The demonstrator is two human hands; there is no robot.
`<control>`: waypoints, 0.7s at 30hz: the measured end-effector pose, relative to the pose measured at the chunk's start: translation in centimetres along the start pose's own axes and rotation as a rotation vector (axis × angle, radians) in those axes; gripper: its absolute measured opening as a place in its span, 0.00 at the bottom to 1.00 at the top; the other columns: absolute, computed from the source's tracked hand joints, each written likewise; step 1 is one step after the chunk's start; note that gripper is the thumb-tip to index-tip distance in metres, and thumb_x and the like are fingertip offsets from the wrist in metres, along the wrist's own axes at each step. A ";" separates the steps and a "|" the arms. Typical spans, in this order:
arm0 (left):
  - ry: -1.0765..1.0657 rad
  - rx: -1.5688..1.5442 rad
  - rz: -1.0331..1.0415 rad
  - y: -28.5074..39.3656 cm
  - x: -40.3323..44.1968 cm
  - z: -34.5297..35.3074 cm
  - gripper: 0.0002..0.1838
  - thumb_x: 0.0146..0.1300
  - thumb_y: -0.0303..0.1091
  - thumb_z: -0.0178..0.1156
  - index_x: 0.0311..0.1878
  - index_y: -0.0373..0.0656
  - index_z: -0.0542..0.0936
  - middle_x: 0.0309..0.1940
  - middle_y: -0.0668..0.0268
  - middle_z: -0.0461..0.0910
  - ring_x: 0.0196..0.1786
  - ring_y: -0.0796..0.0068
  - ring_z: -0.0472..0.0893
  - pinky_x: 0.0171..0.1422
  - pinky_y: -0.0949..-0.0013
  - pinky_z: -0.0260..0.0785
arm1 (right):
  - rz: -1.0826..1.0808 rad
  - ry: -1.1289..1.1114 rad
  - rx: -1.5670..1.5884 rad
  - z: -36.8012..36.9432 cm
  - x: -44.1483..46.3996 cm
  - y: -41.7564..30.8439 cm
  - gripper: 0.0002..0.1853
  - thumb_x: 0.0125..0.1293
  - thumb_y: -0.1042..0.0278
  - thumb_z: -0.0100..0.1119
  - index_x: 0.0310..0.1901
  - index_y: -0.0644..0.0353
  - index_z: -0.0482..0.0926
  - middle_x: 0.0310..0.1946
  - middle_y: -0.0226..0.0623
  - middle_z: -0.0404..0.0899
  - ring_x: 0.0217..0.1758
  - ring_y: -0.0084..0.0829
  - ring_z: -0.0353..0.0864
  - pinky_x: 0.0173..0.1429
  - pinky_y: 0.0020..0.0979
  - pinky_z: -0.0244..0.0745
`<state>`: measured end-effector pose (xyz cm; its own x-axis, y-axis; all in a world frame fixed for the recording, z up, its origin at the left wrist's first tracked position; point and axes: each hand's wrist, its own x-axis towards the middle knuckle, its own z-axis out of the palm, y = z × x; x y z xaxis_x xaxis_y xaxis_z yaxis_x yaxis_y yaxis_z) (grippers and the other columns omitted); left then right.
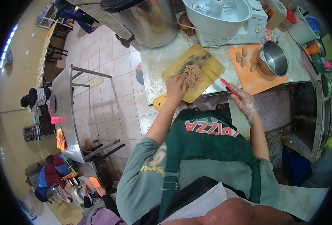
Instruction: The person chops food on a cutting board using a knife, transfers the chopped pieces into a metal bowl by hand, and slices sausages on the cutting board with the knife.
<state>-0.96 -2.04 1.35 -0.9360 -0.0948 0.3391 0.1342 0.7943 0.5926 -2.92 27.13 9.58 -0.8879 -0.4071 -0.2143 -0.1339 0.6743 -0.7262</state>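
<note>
Knife (228, 86) appears light, stiff, best held by its handle; right hand (245, 103) has fingers wrapped round it; left hand's (176, 88) fingers curl at chopped food (193, 76), grip unclear.

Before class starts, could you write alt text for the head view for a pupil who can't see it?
A gloved right hand holds a red-handled knife at a yellow cutting board, while the left hand is at a heap of chopped brown pieces on it. To the right, a metal bowl and short brown sticks sit on an orange board.
</note>
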 end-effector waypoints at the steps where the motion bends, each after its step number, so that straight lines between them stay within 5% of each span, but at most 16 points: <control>1: -0.001 -0.007 0.009 0.1 0.3 -0.1 0.13 0.53 0.32 0.58 0.43 0.45 0.78 0.41 0.62 0.75 0.47 0.59 0.71 0.52 0.58 0.62 | 0.004 0.010 -0.003 -0.2 0.1 0.4 0.23 0.60 0.61 0.53 0.59 0.43 0.67 0.43 0.47 0.76 0.44 0.44 0.76 0.49 0.35 0.69; 3: 0.005 -0.020 -0.033 0.7 0.7 -0.2 0.13 0.49 0.25 0.57 0.40 0.45 0.79 0.33 0.61 0.75 0.40 0.59 0.73 0.44 0.64 0.66 | 0.009 0.120 -0.073 -0.5 0.3 2.2 0.23 0.61 0.59 0.52 0.60 0.43 0.66 0.43 0.49 0.75 0.46 0.45 0.75 0.50 0.36 0.69; 7: -0.031 -0.038 -0.029 1.3 1.5 0.0 0.09 0.53 0.25 0.54 0.38 0.41 0.78 0.28 0.58 0.75 0.39 0.59 0.74 0.44 0.62 0.65 | 0.127 0.170 -0.181 -0.9 1.0 5.5 0.24 0.62 0.56 0.51 0.60 0.44 0.65 0.40 0.50 0.76 0.45 0.47 0.75 0.49 0.38 0.68; 10: 0.064 -0.192 0.026 1.7 1.5 0.1 0.09 0.54 0.25 0.53 0.39 0.40 0.78 0.30 0.58 0.77 0.42 0.57 0.75 0.45 0.62 0.66 | 0.177 0.175 -0.310 -2.2 1.4 5.7 0.24 0.61 0.55 0.51 0.60 0.44 0.66 0.39 0.49 0.75 0.45 0.46 0.75 0.49 0.39 0.68; 12: -0.081 -0.230 -0.139 1.7 1.2 -0.6 0.11 0.54 0.26 0.54 0.42 0.40 0.77 0.37 0.56 0.77 0.45 0.57 0.75 0.47 0.61 0.67 | 0.209 0.170 -0.403 -2.9 1.8 5.2 0.23 0.61 0.54 0.51 0.59 0.42 0.66 0.39 0.47 0.75 0.45 0.44 0.75 0.49 0.40 0.69; 16: -0.139 -0.085 -0.058 1.5 1.5 -1.3 0.12 0.55 0.25 0.53 0.43 0.43 0.78 0.42 0.55 0.75 0.45 0.56 0.75 0.45 0.64 0.67 | 0.111 0.215 -0.640 -3.5 3.3 6.4 0.23 0.59 0.56 0.53 0.58 0.38 0.68 0.39 0.42 0.74 0.45 0.41 0.74 0.48 0.39 0.70; 18: 0.156 0.310 0.213 1.7 1.1 -1.9 0.14 0.53 0.27 0.55 0.44 0.45 0.78 0.44 0.54 0.74 0.44 0.55 0.75 0.46 0.61 0.67 | 0.099 0.187 -0.688 -4.0 4.3 6.8 0.23 0.59 0.57 0.53 0.58 0.37 0.68 0.39 0.41 0.75 0.45 0.42 0.74 0.49 0.39 0.70; 21: 0.220 0.212 0.022 0.2 -0.3 -3.5 0.15 0.51 0.28 0.57 0.45 0.46 0.78 0.44 0.55 0.74 0.44 0.56 0.74 0.47 0.59 0.66 | 0.046 0.254 -0.751 -3.6 5.1 7.8 0.21 0.57 0.58 0.54 0.54 0.39 0.70 0.39 0.41 0.75 0.45 0.42 0.74 0.48 0.39 0.70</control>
<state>0.47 -3.97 3.89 -0.8373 -0.1857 0.5142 0.0610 0.9029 0.4255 -10.10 32.57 5.19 -0.9608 -0.2771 -0.0119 -0.2757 0.9590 -0.0662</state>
